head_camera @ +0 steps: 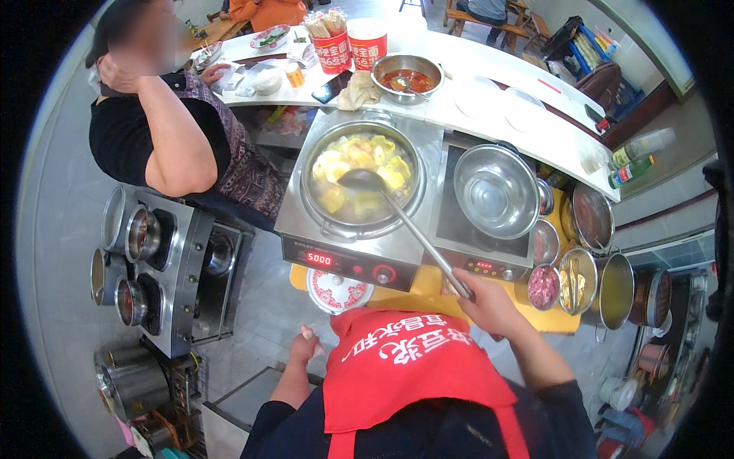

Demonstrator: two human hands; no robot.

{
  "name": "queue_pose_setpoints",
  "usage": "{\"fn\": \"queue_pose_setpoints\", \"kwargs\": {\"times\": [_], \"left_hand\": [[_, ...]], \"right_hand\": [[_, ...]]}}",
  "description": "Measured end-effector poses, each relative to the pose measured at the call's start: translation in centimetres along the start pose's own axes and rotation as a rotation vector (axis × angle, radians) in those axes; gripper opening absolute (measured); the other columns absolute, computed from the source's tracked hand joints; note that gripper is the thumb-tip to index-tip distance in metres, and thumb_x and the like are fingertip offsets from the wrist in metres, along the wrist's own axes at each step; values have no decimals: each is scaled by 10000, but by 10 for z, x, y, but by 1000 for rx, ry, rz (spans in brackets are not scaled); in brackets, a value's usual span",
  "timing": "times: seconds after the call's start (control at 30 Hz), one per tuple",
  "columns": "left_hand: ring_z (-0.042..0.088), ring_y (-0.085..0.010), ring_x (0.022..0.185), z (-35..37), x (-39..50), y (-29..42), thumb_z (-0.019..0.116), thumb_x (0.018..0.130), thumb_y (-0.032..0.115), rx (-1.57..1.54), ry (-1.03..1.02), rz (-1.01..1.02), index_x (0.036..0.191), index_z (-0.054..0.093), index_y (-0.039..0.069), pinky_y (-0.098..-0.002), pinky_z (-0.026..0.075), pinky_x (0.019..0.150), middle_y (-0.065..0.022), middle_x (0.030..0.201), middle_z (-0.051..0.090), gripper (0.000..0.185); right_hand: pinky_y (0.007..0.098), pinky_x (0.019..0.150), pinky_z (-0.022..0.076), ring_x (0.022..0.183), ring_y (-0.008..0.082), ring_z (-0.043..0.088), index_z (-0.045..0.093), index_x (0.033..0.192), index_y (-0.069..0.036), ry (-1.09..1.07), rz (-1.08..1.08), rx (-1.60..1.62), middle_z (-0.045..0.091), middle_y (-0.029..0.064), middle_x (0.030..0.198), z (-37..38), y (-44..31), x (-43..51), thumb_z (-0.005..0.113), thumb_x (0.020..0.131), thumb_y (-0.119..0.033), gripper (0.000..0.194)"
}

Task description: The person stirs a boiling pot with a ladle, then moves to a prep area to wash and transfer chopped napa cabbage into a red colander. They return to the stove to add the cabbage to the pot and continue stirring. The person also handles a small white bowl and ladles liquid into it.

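Observation:
My right hand (pixel 484 301) grips the long metal handle of a ladle (pixel 427 244). The ladle's dark bowl rests in a steaming pot (pixel 321 221) of pale broth with fried eggs (pixel 375 150). This pot sits on a steel induction cooker (pixel 295 229) with a lit red display. My left hand (pixel 305 346) hangs low, left of my red apron (pixel 413 367), its fingers curled. Something small and pale shows at its fingers, too unclear to name. Right of the pot, a steel basin (pixel 496 192) stands on a second induction cooker (pixel 453 246).
A person (pixel 183 129) stands at the left by the white counter (pixel 447 57). The counter bears a bowl of red sauce (pixel 407 77) and a towel (pixel 360 92). Several food pots, including a bowl of raw meat (pixel 543 287), stand right. A gas stove (pixel 180 275) is left.

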State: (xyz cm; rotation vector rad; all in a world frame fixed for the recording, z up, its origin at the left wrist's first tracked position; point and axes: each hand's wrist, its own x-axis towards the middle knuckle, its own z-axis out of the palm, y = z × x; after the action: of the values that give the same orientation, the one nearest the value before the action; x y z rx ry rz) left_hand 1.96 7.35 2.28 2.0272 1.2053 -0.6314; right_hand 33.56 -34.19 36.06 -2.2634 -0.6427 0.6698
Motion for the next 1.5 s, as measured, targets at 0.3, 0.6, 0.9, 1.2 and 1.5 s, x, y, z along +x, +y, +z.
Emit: {"fn": "queue_pose_setpoints", "kwargs": {"times": [0.3, 0.6, 0.9, 1.2, 1.5], "left_hand": [[711, -403, 1062, 8, -12, -14, 746, 822, 418, -131, 27, -48, 1222, 669, -16, -473, 551, 896, -267, 1132, 724, 595], [698, -422, 1077, 15, 1, -19, 725, 823, 426, -95, -4, 26, 1174, 674, -30, -491, 539, 914, -271, 1122, 724, 577], [702, -429, 1046, 9, 4, 1, 729, 823, 455, -137, 41, 112, 1153, 666, -40, -494, 544, 882, -279, 1085, 726, 598], [711, -420, 1032, 9, -9, -9, 732, 817, 456, -50, 28, 41, 1142, 703, -15, -479, 544, 891, -267, 1090, 733, 573], [713, -402, 1064, 0, -35, 8, 713, 844, 452, -95, 50, -35, 1138, 713, -15, -474, 546, 902, -265, 1093, 735, 551]], "right_hand": [[480, 816, 545, 960, 426, 676, 534, 1419, -95, -72, 30, 32, 696, 208, 1078, -29, -7, -35, 617, 883, -77, 542], [381, 825, 531, 981, 298, 678, 514, 1468, -81, -10, -48, -70, 669, 200, 1073, -7, 6, -13, 630, 890, -73, 589], [306, 676, 526, 728, 132, 639, 510, 1489, -64, -61, 82, 475, 657, 53, 883, 26, 24, 24, 637, 897, -30, 607], [426, 734, 560, 796, 360, 713, 543, 1445, -82, 158, -10, -38, 711, 177, 970, -3, 29, 17, 671, 927, -170, 541], [483, 598, 547, 726, 344, 691, 546, 1412, -196, 246, -228, -692, 623, 142, 886, 19, 43, 120, 587, 906, -101, 516]]}}
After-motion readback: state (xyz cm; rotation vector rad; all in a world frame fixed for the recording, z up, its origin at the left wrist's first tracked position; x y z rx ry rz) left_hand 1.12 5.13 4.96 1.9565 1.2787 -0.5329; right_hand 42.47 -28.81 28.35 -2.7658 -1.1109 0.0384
